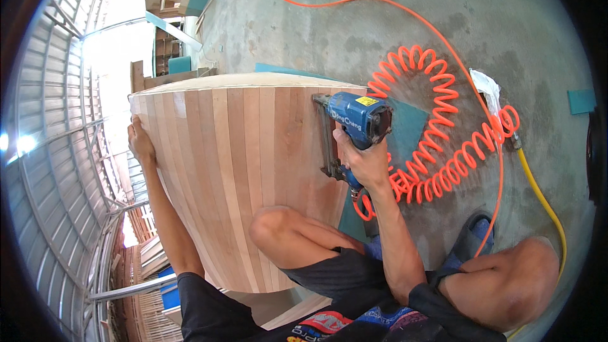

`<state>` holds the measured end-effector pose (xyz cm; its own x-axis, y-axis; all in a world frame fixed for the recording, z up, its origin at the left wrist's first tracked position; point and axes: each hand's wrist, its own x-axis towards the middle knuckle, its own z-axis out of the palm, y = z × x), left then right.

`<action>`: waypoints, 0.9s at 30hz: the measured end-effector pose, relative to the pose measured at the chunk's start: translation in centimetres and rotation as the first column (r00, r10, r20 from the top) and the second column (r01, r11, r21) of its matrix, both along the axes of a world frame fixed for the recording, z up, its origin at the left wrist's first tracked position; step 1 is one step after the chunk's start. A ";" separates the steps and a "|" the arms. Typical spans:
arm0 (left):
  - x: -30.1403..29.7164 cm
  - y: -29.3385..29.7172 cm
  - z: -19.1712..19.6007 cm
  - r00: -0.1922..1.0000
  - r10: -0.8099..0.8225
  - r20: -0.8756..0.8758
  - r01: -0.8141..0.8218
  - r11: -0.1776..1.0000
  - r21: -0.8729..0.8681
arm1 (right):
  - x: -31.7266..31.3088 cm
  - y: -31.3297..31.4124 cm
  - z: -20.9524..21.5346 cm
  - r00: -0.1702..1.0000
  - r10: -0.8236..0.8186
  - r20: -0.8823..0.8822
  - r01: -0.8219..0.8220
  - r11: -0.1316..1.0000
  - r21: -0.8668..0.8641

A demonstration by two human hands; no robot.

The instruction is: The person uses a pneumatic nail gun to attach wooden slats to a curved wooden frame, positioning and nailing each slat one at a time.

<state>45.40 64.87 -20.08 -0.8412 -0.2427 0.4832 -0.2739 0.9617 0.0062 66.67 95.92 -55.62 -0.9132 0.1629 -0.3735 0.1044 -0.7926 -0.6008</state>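
Gripping a blue pneumatic nail gun (358, 120), the right hand (365, 163) presses it against the curved wooden slat panel (240, 152) at its 3 o'clock edge. The left hand (140, 142) lies spread flat at 9 o'clock. An orange coiled air hose (437, 152) lies on the concrete floor (354, 31).

Small yellow rectangular label (367, 101) atop the blue nail gun (358, 120).

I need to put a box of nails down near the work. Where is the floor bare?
Bare concrete floor lies beyond the coiled orange hose. Crowded: between the wooden panel and the coil, where the right hand holds the blue nail gun.
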 end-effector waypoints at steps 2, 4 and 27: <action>0.0 -0.1 -0.2 1.000 -0.021 -0.024 0.020 1.000 -0.018 | -0.1 0.3 0.6 1.000 -0.003 0.004 0.003 1.000 0.023; 0.0 -0.1 -0.1 0.999 -0.025 -0.030 0.024 0.999 -0.030 | -0.1 0.5 1.1 1.000 -0.013 0.003 0.013 0.999 0.051; 0.3 -0.3 -0.2 1.000 -0.026 -0.014 0.026 1.000 -0.012 | 0.5 2.7 -0.5 0.995 0.015 0.097 0.007 0.975 -0.220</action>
<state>45.66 64.54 -20.30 -0.8400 -0.2149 0.4982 -0.2485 0.9686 -0.0013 67.17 98.62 -56.14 -0.8711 0.0631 -0.4871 0.1575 -0.9035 -0.3987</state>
